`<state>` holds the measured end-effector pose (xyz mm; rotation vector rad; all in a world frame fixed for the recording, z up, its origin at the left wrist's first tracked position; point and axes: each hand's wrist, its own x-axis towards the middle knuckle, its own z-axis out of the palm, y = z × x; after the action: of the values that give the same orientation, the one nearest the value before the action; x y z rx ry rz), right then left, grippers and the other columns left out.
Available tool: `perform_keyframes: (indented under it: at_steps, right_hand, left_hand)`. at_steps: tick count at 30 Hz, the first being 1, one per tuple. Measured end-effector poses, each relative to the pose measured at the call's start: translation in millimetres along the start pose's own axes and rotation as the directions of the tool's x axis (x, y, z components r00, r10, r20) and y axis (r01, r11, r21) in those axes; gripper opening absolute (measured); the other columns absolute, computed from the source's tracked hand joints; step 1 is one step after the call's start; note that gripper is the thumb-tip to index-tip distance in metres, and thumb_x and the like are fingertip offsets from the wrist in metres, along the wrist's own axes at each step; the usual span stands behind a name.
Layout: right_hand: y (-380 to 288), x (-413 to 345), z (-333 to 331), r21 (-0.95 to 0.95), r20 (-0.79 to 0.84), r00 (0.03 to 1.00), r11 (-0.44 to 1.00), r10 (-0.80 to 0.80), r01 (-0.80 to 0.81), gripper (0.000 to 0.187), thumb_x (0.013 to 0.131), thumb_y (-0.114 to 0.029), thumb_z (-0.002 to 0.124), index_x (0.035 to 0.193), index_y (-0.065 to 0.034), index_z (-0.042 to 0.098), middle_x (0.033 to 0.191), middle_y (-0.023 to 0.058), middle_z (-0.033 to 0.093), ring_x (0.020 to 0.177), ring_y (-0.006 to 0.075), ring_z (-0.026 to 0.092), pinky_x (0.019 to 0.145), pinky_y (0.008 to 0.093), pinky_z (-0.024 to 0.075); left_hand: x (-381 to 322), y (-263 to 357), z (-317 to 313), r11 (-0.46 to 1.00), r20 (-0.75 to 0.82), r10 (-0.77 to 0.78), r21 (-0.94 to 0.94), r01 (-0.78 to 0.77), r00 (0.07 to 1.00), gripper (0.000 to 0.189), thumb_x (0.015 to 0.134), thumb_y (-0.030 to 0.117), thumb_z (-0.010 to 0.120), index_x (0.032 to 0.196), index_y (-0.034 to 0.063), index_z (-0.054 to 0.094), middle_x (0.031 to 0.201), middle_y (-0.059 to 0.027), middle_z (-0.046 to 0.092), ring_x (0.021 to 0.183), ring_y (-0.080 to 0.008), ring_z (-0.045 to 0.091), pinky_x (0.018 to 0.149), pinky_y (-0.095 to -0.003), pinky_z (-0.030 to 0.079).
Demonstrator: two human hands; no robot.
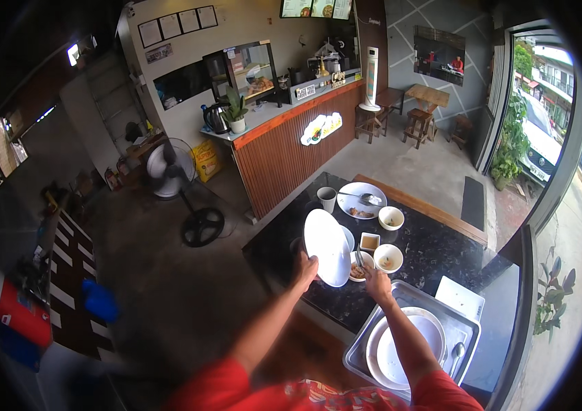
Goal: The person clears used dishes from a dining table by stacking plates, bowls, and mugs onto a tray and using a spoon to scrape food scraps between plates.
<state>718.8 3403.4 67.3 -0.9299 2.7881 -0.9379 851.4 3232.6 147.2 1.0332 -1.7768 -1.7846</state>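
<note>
My left hand (306, 268) grips the lower left rim of a white plate (326, 246), which is tilted steeply above the black table (424, 257). My right hand (377, 283) holds metal cutlery (359, 257) over a small bowl with food scraps (357, 271). Close beside it are a bowl with some liquid (388, 258) and a square sauce dish (370, 242). Farther back sit another bowl (391, 218), a plate with a spoon and scraps (362, 200) and a grey cup (327, 199). Another pale dish is partly hidden behind the tilted plate.
A metal tray (471, 329) with stacked white plates (404, 354) and a spoon (457, 353) lies at the table's near right, below my right forearm. A white rectangular dish (459, 298) overlaps its far edge. A wooden bench (419, 208) runs along the table's far side.
</note>
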Motion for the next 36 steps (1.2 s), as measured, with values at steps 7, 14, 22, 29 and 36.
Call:
perform_keyframes:
  at_steps: [7, 14, 22, 29, 36]
  right_hand:
    - [-46, -32, 16, 0.229, 0.122, 0.988, 0.971, -0.094, 0.064, 0.022, 0.079, -0.021, 0.052, 0.080, -0.0007, 0.060, 0.076, 0.0249, 0.059, 0.077, 0.0392, 0.059, 0.070, 0.0465, 0.0465]
    - [44, -66, -101, 0.258, -0.347, 0.931, 0.966, 0.112, -0.021, 0.013, 0.082, -0.015, 0.050, 0.081, -0.0023, 0.049, 0.071, 0.0229, 0.057, 0.072, 0.0428, 0.054, 0.060, 0.0496, 0.0411]
    - [135, -284, -191, 0.319, -0.384, 0.668, 0.771, 0.637, -0.551, 0.022, 0.089, -0.018, 0.043, 0.082, 0.0000, 0.052, 0.062, 0.0141, 0.055, 0.057, 0.0266, 0.056, 0.056, 0.0377, 0.0414]
    - [145, -365, -144, 0.463, -0.182, 0.646, 0.644, 0.741, -0.609, 0.021, 0.088, -0.017, 0.043, 0.080, -0.0007, 0.054, 0.056, 0.0092, 0.051, 0.052, 0.0191, 0.051, 0.053, 0.0333, 0.0401]
    - [146, -321, -121, 0.052, -0.184, 0.856, 0.874, 0.483, -0.482, 0.018, 0.086, -0.020, 0.049, 0.086, -0.0025, 0.052, 0.074, 0.0227, 0.058, 0.070, 0.0428, 0.054, 0.060, 0.0489, 0.0402]
  left_hand:
    - [-15, -7, -12, 0.998, -0.015, 0.052, 0.046, -0.051, 0.999, 0.059, 0.075, -0.001, 0.041, 0.132, 0.0049, 0.024, 0.118, -0.0215, 0.043, 0.100, -0.0299, 0.053, 0.059, -0.0339, 0.057]
    - [-54, 5, -21, 0.977, 0.159, -0.005, -0.210, 0.039, 0.987, 0.046, 0.079, 0.012, 0.043, 0.123, 0.0054, 0.030, 0.112, -0.0141, 0.050, 0.098, -0.0283, 0.056, 0.065, -0.0426, 0.054]
    - [-113, -71, 54, 0.968, 0.571, -0.183, -0.038, 0.248, 0.800, 0.039, 0.081, 0.006, 0.044, 0.117, -0.0057, 0.041, 0.112, -0.0156, 0.052, 0.100, -0.0248, 0.054, 0.084, -0.0363, 0.046]
    - [-129, -149, 142, 0.983, 0.609, -0.164, 0.162, 0.081, 0.776, 0.037, 0.081, 0.003, 0.047, 0.117, -0.0046, 0.043, 0.107, -0.0141, 0.056, 0.098, -0.0210, 0.055, 0.083, -0.0312, 0.044]
    - [-141, -164, 167, 0.576, 0.505, 0.262, 0.602, -0.553, 0.823, 0.072, 0.071, 0.014, 0.068, 0.127, -0.0069, 0.029, 0.117, -0.0245, 0.037, 0.104, -0.0380, 0.046, 0.089, -0.0368, 0.039]
